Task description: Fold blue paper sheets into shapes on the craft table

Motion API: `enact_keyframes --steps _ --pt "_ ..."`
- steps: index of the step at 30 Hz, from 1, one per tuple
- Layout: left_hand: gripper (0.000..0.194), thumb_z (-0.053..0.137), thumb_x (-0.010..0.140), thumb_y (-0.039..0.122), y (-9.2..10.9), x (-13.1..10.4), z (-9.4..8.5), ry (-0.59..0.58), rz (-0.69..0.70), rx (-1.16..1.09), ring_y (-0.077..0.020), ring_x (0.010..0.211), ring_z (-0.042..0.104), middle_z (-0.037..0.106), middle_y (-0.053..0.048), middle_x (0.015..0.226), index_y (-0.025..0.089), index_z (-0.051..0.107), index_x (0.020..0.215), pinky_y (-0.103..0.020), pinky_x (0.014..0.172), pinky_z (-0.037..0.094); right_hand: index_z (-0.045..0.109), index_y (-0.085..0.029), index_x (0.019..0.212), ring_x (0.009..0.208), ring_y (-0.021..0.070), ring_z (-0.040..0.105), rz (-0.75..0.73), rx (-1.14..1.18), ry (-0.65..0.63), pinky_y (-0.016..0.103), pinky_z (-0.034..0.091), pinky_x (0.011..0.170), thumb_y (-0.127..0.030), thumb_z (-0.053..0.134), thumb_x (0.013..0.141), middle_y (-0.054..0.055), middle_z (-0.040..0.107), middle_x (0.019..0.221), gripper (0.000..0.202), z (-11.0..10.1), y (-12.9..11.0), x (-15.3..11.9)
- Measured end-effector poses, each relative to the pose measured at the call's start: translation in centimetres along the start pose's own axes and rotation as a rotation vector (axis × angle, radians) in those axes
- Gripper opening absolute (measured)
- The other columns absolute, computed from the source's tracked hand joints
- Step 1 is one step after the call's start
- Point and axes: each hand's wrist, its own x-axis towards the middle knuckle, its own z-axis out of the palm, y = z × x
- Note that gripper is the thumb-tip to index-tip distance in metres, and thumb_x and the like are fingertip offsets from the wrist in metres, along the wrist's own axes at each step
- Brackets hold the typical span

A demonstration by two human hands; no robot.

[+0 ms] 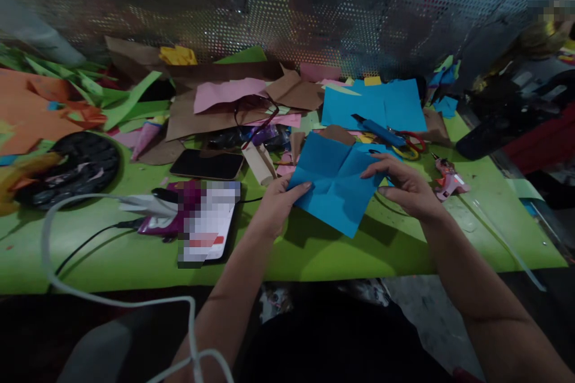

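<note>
A creased sheet of blue paper is held up above the green table, tilted, with fold lines crossing at its middle. My left hand pinches its left edge, the thumb on top. At the right edge my right hand grips the paper between curled fingers and thumb. Just behind the sheet lie a blue utility knife and scissors with red and yellow handles. Larger blue paper lies farther back. A cardboard tube is close to my left hand.
Left of my arm are a lit phone, a dark phone and a white cable. A glue gun and a clear glue stick lie to the right. Paper scraps pile along the perforated metal panel.
</note>
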Motion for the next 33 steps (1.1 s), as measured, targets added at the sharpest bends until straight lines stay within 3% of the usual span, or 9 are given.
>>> enact_keyframes --steps 8,16,21,26,28,30,33 --pt "0.04 0.084 0.069 0.039 0.1 -0.1 0.1 -0.005 -0.004 -0.012 -0.024 0.091 0.073 0.079 -0.008 0.101 0.021 0.077 0.104 -0.038 0.087 0.059 0.071 -0.031 0.114 0.133 0.0326 0.052 0.041 -0.094 0.063 0.053 0.043 0.108 -0.006 0.055 0.073 0.004 0.069 0.122 0.051 0.3 0.1 0.1" --pt "0.038 0.081 0.072 0.043 0.3 -0.3 0.5 -0.07 0.043 0.078 -0.0222 0.094 0.07 0.078 -0.006 0.102 0.021 0.076 0.103 -0.036 0.088 0.055 0.075 -0.026 0.079 0.124 0.0328 0.058 0.119 -0.037 0.241 0.043 0.052 0.09 -0.027 0.077 0.076 0.007 0.072 0.104 0.004 1.2 0.1 0.7" --pt "0.036 0.077 0.074 0.049 0.1 -0.3 0.8 -0.129 0.082 0.159 -0.0179 0.079 0.066 0.076 -0.005 0.091 0.02 0.077 0.095 -0.03 0.072 0.052 0.066 -0.024 0.072 0.096 0.0268 0.063 0.171 0.095 0.359 0.042 0.05 0.083 -0.033 0.081 0.071 0.004 0.068 0.085 0.018 1.7 0.4 1.0" --pt "0.046 0.073 0.076 0.059 -0.4 -0.7 0.4 0.04 0.045 0.309 -0.0255 0.094 0.069 0.078 -0.006 0.101 0.025 0.077 0.106 -0.036 0.084 0.053 0.058 -0.022 0.07 0.066 0.015 0.048 0.279 0.135 0.468 0.03 0.039 0.059 -0.032 0.079 0.066 -0.001 0.055 0.072 0.023 2.0 0.6 1.1" --pt "0.053 0.068 0.078 0.065 -0.2 -1.0 0.2 -0.015 0.066 0.345 -0.0272 0.093 0.069 0.078 -0.008 0.096 0.024 0.075 0.112 -0.038 0.087 0.053 0.057 -0.021 0.071 0.064 0.0136 0.044 0.312 0.113 0.475 0.029 0.035 0.057 -0.031 0.078 0.067 -0.002 0.051 0.069 0.023 2.0 0.6 1.0" --pt "0.064 0.066 0.077 0.068 0.1 -1.3 0.1 -0.144 0.103 0.36 -0.0274 0.089 0.069 0.077 -0.008 0.094 0.022 0.071 0.121 -0.038 0.085 0.053 0.057 -0.021 0.071 0.064 0.0133 0.043 0.327 0.092 0.476 0.029 0.035 0.058 -0.031 0.076 0.068 -0.003 0.05 0.068 0.022 2.0 0.4 0.9" --pt "0.077 0.076 0.07 0.063 0.4 -1.3 0.3 -0.243 0.144 0.377 -0.0293 0.097 0.068 0.075 -0.011 0.11 0.021 0.062 0.132 -0.038 0.085 0.053 0.056 -0.021 0.07 0.066 0.0139 0.044 0.31 0.049 0.482 0.029 0.035 0.059 -0.03 0.074 0.068 -0.002 0.049 0.07 0.02 2.0 0.1 1.0"
